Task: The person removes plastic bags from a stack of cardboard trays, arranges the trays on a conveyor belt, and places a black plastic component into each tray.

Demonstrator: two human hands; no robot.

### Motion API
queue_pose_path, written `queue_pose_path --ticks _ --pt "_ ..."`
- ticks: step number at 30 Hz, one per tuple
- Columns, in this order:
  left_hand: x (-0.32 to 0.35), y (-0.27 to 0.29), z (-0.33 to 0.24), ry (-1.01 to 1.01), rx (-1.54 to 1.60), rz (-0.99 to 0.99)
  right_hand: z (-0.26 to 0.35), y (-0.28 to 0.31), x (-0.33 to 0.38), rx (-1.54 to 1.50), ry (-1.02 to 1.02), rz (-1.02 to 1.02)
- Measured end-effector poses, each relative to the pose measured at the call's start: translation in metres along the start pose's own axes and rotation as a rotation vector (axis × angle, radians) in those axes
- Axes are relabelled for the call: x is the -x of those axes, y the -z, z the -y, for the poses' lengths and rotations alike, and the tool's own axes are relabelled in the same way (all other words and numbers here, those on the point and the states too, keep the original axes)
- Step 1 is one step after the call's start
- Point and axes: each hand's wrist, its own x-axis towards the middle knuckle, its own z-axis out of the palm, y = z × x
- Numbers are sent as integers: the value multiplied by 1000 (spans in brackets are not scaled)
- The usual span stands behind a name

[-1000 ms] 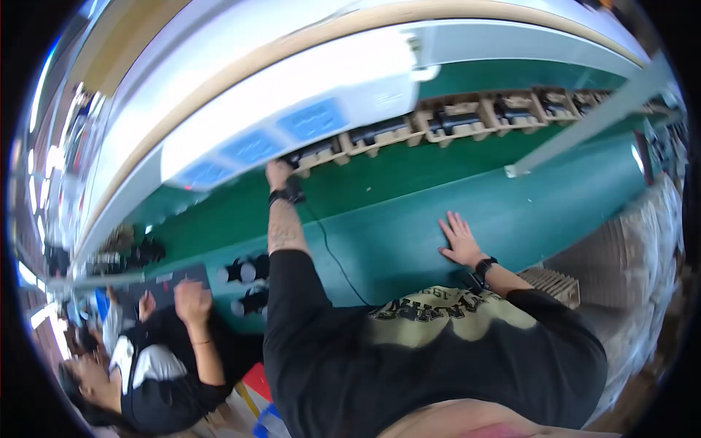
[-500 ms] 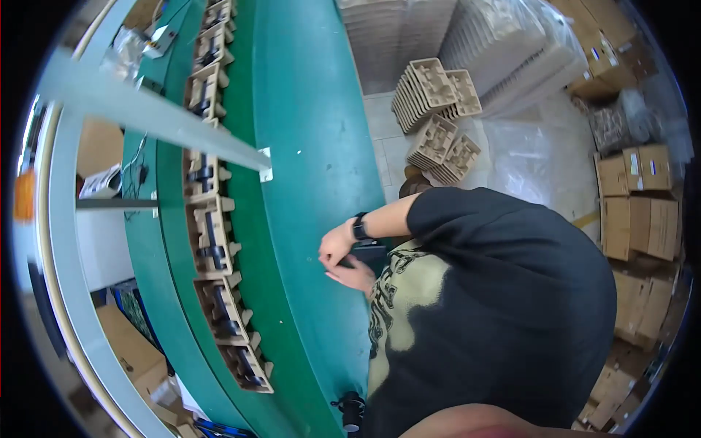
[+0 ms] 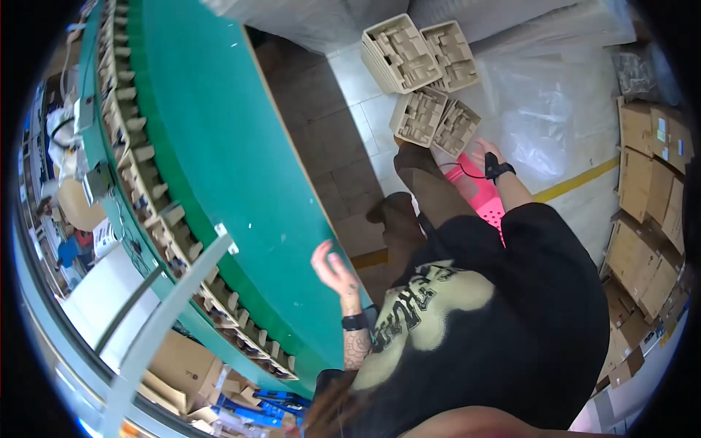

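My left hand (image 3: pixel 332 269) is raised beside the near edge of the green table (image 3: pixel 219 168), fingers apart and holding nothing; a black band sits on that wrist. My right hand (image 3: pixel 487 155) reaches down to the floor, fingers spread over a pink plastic crate (image 3: pixel 478 193), with a black wrist band and a thin black cable beside it. Just beyond that hand lie two moulded pulp trays (image 3: pixel 437 120) and taller stacks of pulp trays (image 3: pixel 416 52). My black printed shirt (image 3: pixel 467 328) and brown trouser legs (image 3: pixel 416 190) fill the lower middle.
A row of cardboard holders (image 3: pixel 146 182) runs along the table's far side, crossed by a grey metal bar (image 3: pixel 164 306). Clear plastic sheeting (image 3: pixel 540 109) covers the tiled floor. Stacked cardboard boxes (image 3: pixel 650 190) line the right side. A yellow floor line (image 3: pixel 577 182) passes behind the crate.
My view has swung away from the table toward the floor. My right hand left my chest and reached out to the pink crate; my left hand opened by the table edge.
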Motion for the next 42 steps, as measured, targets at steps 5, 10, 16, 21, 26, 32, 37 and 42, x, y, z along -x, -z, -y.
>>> queue_pose_path --ticks 5,10,16,21,26,32,37,42 --pt "-29 -186 4 442 310 716 10 -46 -135 793 857 -361" --pt "-20 -363 153 909 488 676 75 -98 -204 916 860 4" --pt "-32 -437 195 1332 702 514 61 -106 -173 1200 811 53" --pt "20 -344 147 1108 781 422 47 -81 -70 939 754 277" --pt "58 -275 115 1159 765 343 12 -85 -7 849 777 296" --pt "45 -331 155 924 743 390 25 -92 -48 898 854 56" --pt "26 -411 222 724 946 745 47 -97 -121 1188 782 -142" --pt "42 -424 169 1083 1050 591 42 -80 -155 1006 976 -278"
